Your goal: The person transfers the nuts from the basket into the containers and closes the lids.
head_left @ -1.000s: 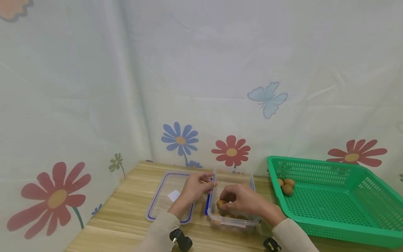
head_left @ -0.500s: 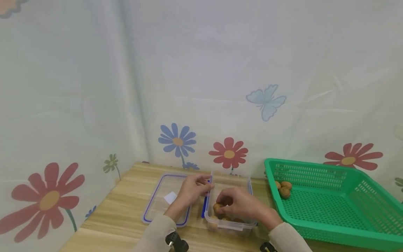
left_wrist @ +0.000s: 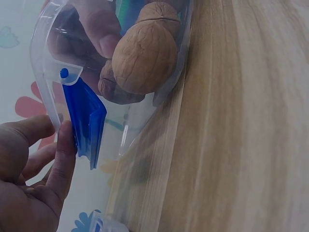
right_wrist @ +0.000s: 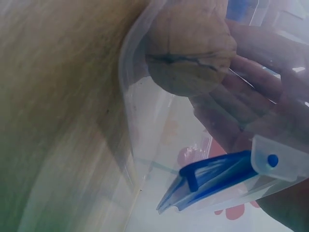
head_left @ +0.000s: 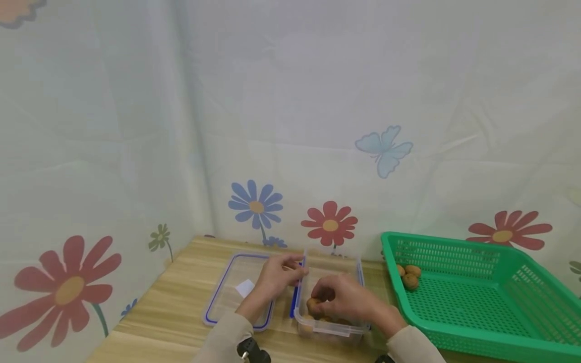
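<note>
My left hand [head_left: 274,276] pinches the left rim of a clear plastic box [head_left: 327,328], thumb and finger on either side beside a blue clasp [left_wrist: 86,118] that hangs down. Inside the box, my right hand [head_left: 347,298] holds a walnut [head_left: 313,305] between thumb and fingers, low over other walnuts at the near end. Through the clear wall, the left wrist view shows walnuts [left_wrist: 145,58] close up with right-hand fingers behind them. Another walnut [right_wrist: 186,53] presses near the wall in the right wrist view. My right hand partly hides the box's contents.
A clear lid [head_left: 222,297] with a blue seal and a white label lies left of the box on the wooden table [head_left: 159,312]. To the right stands a green basket [head_left: 481,338], with walnuts [head_left: 410,281] in its left corner. A flowered curtain [head_left: 290,101] hangs behind.
The head view has shifted slightly. My right hand, still holding the walnut, stays at the near end of the box with only small motion; my left hand keeps its place on the rim.
</note>
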Motion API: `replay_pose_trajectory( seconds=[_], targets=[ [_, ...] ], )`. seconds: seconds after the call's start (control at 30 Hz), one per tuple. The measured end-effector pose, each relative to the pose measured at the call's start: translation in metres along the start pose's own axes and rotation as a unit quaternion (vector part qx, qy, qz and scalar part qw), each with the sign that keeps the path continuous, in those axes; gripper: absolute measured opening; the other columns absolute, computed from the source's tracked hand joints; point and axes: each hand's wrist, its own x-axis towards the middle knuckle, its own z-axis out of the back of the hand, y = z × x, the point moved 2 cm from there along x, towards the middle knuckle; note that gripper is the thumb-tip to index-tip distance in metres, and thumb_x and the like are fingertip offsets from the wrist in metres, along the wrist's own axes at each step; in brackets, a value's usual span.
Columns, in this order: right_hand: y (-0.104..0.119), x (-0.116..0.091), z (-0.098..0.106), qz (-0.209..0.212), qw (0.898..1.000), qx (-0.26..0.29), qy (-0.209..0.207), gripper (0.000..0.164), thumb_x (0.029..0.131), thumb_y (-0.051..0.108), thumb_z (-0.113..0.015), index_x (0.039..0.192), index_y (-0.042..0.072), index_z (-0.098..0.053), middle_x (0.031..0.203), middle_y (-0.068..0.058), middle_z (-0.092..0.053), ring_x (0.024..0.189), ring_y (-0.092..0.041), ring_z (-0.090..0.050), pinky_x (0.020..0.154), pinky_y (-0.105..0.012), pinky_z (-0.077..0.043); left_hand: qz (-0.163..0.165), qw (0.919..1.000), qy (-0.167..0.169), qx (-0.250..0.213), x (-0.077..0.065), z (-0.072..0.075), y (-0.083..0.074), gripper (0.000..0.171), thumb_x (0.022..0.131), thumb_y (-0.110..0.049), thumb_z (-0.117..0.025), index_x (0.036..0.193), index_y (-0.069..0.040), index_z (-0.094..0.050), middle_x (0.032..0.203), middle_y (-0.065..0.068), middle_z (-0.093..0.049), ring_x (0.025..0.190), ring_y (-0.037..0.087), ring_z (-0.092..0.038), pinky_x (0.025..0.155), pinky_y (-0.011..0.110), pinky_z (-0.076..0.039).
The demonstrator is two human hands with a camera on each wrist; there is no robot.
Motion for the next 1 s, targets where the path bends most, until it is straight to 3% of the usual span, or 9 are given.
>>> replay_pose_trajectory(
  seconds=[0.33,0.7,1.0],
  targets=[
    [0.0031,0.0020,-0.0002,0.006,1.000,-0.001,-0.001,0.010,0.094,0.020,-0.084,0.101,0.017,-0.079,0.091,0.013,-0.073,0.083,-0.006,-0.067,0.079,-0.026,-0.060,0.001,1.0000,-0.004,-0.001,-0.0012,0.0031,-0.0029,0.042,0.094,-0.006,-0.081,0.131,0.008,-0.069,0.097,0.012,-0.073,0.079,0.022,-0.074,0.071,0.034,-0.066],
    [0.0016,0.0004,-0.0003,0.006,1.000,-0.010,0.002,0.011,0.094,0.024,-0.084,0.101,0.017,-0.079,0.090,0.015,-0.072,0.082,-0.005,-0.065,0.082,-0.034,-0.062,0.003,1.0000,-0.006,0.002,-0.0009,0.0013,-0.0016,0.041,0.094,-0.005,-0.082,0.131,0.009,-0.069,0.094,0.010,-0.074,0.076,0.021,-0.073,0.070,0.033,-0.066],
    [-0.0005,0.0002,-0.0017,0.011,1.000,-0.013,-0.003,0.011,0.094,0.023,-0.085,0.101,0.016,-0.079,0.091,0.015,-0.073,0.083,-0.004,-0.065,0.084,-0.033,-0.062,0.004,1.0000,-0.006,0.002,-0.0024,0.0001,-0.0038,0.042,0.094,-0.006,-0.082,0.131,0.009,-0.068,0.094,0.010,-0.074,0.076,0.021,-0.074,0.069,0.033,-0.066]
  ],
)
